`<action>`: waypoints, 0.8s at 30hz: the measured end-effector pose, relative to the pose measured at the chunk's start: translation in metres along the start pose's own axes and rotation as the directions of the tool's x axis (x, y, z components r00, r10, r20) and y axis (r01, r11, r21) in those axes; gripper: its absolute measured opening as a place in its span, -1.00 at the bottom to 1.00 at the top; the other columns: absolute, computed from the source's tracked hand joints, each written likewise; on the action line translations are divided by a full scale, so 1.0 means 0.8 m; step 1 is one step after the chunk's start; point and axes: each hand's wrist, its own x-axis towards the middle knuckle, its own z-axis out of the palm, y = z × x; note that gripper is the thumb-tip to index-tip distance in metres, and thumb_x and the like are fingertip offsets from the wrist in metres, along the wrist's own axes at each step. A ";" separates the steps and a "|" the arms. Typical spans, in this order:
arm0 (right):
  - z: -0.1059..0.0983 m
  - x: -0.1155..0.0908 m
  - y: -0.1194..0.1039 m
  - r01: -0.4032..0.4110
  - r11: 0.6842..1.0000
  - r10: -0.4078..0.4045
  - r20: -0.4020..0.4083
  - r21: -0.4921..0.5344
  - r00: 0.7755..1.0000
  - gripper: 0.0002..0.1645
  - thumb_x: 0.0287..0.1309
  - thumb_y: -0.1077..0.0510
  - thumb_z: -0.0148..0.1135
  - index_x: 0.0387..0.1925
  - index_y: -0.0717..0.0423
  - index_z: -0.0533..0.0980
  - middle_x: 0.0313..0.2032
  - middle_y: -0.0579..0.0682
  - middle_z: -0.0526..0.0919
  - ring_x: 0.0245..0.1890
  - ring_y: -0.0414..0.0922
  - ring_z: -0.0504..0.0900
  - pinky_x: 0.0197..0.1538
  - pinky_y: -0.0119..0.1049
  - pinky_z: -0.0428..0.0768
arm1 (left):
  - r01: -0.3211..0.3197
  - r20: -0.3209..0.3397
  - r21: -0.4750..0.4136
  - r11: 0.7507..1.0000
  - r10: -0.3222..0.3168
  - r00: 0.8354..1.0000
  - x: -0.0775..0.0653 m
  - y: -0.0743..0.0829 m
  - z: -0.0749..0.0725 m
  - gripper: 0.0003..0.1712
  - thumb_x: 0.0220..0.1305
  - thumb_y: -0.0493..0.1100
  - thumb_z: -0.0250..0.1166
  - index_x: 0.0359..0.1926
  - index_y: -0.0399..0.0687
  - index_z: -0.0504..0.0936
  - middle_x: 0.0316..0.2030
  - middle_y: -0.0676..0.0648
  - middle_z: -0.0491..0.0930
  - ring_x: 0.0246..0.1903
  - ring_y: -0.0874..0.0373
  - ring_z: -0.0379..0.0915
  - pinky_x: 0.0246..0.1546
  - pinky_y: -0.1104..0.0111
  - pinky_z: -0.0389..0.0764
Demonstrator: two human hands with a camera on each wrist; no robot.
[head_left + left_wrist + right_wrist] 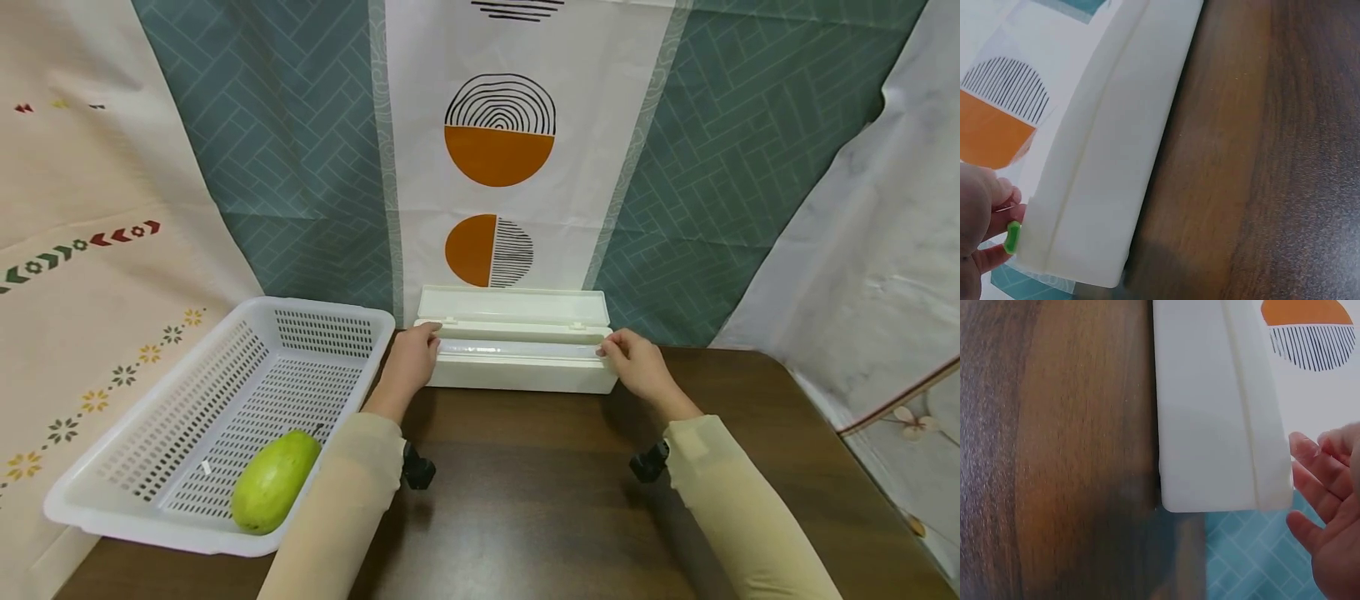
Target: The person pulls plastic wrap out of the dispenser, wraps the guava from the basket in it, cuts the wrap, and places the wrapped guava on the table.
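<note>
I see left hand pinching cling film, fingers curled | right hand pinching its other side, spare fingers loose | white dispenser box, lid raised

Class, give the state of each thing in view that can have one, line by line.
Box, open
Lid, raised
Film, exposed in the box
Fruit, lying down, uncut where visible
Basket, uncovered, holding the fruit
Left hand, apparently pinching film
Right hand, apparently pinching film
Curtain, hanging
</note>
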 end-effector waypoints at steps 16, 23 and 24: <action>-0.002 0.000 -0.002 0.002 0.999 -0.003 -0.032 -0.050 0.999 -0.82 0.21 0.12 0.22 -0.28 0.19 0.55 -0.31 0.17 0.70 -0.39 -0.04 0.51 -0.37 -0.30 0.45 | 0.034 0.068 0.037 0.999 -0.036 0.997 0.002 -0.002 -0.005 -0.77 0.32 -0.25 0.15 -0.07 -0.18 0.66 -0.13 -0.19 0.67 -0.07 -0.08 0.58 0.01 0.13 0.54; -0.003 0.001 0.001 -0.005 0.999 0.004 -0.035 -0.035 0.999 -0.80 0.21 0.11 0.22 -0.29 0.20 0.56 -0.34 0.16 0.70 -0.44 -0.06 0.50 -0.42 -0.32 0.47 | 0.044 0.051 0.054 0.998 -0.047 0.998 0.001 -0.004 -0.005 -0.79 0.32 -0.24 0.15 -0.11 -0.15 0.66 -0.16 -0.17 0.68 -0.11 -0.07 0.59 0.00 0.13 0.54; -0.004 0.001 0.001 -0.004 0.999 0.003 -0.036 -0.034 0.999 -0.80 0.22 0.11 0.22 -0.29 0.21 0.56 -0.35 0.17 0.69 -0.44 -0.07 0.50 -0.43 -0.32 0.47 | 0.040 0.048 0.055 0.998 -0.043 0.998 0.001 -0.004 -0.005 -0.79 0.31 -0.24 0.15 -0.11 -0.15 0.66 -0.17 -0.17 0.68 -0.12 -0.08 0.59 -0.01 0.13 0.54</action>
